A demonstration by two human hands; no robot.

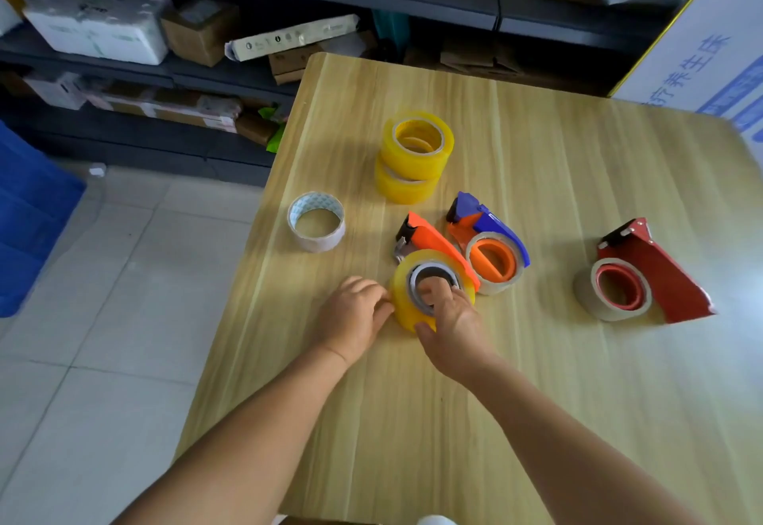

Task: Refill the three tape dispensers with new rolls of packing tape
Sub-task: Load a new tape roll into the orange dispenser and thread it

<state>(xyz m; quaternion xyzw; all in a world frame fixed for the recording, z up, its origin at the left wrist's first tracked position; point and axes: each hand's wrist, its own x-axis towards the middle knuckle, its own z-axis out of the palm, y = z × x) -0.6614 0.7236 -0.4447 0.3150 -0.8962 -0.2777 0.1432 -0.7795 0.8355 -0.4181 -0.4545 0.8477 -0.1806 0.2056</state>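
Observation:
An orange tape dispenser [429,235] lies on the wooden table [536,380] with a yellow tape roll [402,297] on its hub. My right hand [450,318] grips that roll, thumb under its rim and fingers inside the core. My left hand [355,314] touches the roll's left side with its fingertips. A blue-and-orange dispenser [489,243] and a red dispenser [648,272] lie to the right, each with an empty cardboard core. Two yellow rolls [413,157] are stacked behind.
An empty cardboard core [317,222] stands near the table's left edge. Dark shelving [165,70] with boxes runs along the back, a blue bin [29,215] sits on the tiled floor at left, and a white printed box [710,49] stands at the right.

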